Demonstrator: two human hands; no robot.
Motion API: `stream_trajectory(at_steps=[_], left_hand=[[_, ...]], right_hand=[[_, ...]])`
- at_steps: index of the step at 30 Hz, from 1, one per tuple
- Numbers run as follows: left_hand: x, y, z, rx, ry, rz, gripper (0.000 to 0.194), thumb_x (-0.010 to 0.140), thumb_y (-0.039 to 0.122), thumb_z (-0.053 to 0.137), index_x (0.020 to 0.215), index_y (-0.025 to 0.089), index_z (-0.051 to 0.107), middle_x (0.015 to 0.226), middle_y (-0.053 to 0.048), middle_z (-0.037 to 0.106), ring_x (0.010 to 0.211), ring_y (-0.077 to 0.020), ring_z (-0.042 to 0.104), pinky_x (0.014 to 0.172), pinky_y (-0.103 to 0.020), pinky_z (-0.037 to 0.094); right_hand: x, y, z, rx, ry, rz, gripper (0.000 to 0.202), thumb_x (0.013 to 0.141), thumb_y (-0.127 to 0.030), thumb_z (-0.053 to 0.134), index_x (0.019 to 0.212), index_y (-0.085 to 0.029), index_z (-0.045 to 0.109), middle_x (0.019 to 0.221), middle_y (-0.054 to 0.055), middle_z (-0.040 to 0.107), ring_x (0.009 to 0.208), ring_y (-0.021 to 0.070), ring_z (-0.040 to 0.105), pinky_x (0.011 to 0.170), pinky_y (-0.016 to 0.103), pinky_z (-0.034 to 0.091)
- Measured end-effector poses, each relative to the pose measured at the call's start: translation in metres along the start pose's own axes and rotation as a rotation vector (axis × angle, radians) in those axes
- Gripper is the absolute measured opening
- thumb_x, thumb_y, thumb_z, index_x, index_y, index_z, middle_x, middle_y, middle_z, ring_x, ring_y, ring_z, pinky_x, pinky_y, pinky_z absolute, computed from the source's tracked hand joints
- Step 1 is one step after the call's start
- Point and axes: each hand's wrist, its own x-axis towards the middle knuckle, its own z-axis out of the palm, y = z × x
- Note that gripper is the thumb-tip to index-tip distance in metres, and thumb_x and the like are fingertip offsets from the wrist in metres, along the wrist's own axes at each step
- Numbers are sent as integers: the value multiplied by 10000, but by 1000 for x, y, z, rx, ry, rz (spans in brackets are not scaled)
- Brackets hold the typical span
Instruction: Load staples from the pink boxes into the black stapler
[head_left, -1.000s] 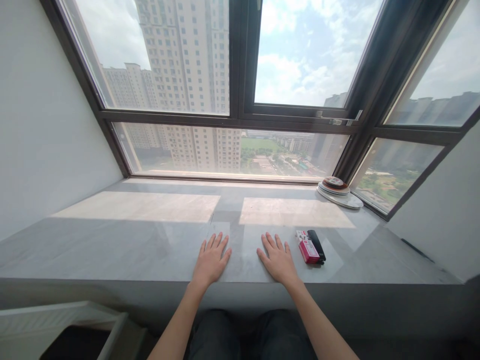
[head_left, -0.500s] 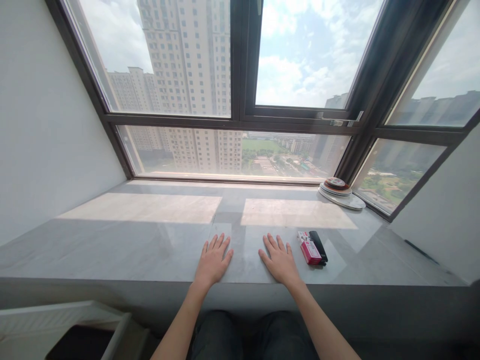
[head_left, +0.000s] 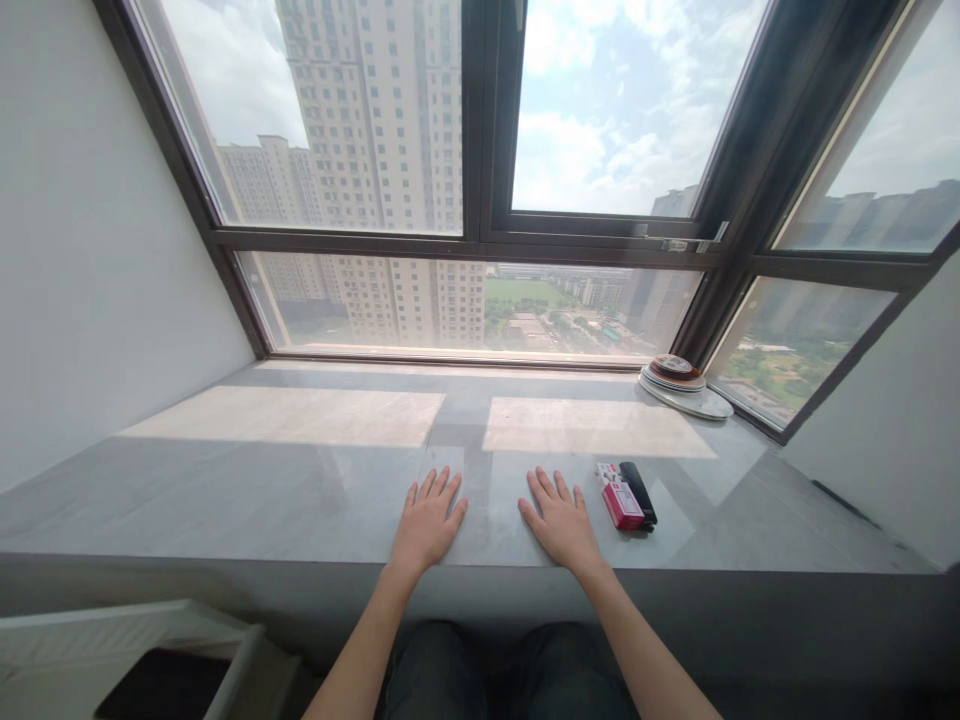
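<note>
My left hand point(head_left: 427, 522) lies flat on the grey marble windowsill point(head_left: 247, 500), fingers spread and pointing at the window. To its right, also palm down with fingers apart, rests my right hand point(head_left: 559, 518). Neither holds anything. Just right of my right hand lies a small pink and white box point(head_left: 622, 500). Against the box's right side is a black stapler point(head_left: 639, 496), its jaw end toward the sill's front edge.
A stack of plates point(head_left: 679, 382) stands in the sill's back right corner. Dark window frames point(head_left: 480, 245) rise behind the sill. Below its front edge, at the lower left, is a white crate-like container point(head_left: 187, 625) with a dark flat object point(head_left: 161, 685) in it.
</note>
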Motion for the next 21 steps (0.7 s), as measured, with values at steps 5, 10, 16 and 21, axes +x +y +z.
stream_trajectory(at_steps=[5,10,16,21], left_hand=[[0,-1,0,-3,-2,4,530,1014,527,293,1513,369,376,1625,22,293,1518,-235,201,1226,-476,160],[0,0,-2,-7,-15,-2,531,1014,526,293,1516,373,372,1629,22,282,1520,-234,196,1229,-474,152],[0,2,-5,-14,-39,-13,529,1015,516,293,1521,377,366,1633,22,271,1524,-241,183,1230,-485,143],[-1,2,-6,-13,-42,-14,533,1014,522,291,1522,378,366,1632,25,273,1524,-237,182,1231,-481,143]], right_hand=[[0,0,1,5,6,-1,637,1006,-599,246,1591,-347,239,1657,-50,168,1527,282,58,1203,504,26],[0,1,1,14,11,-6,638,1005,-599,242,1591,-346,239,1657,-38,175,1527,281,62,1200,513,32],[0,1,1,19,16,-6,637,1004,-596,251,1589,-345,247,1655,-43,180,1527,282,66,1203,506,28],[0,2,3,13,31,-13,635,1004,-601,242,1587,-349,254,1654,-42,183,1526,283,76,1201,511,33]])
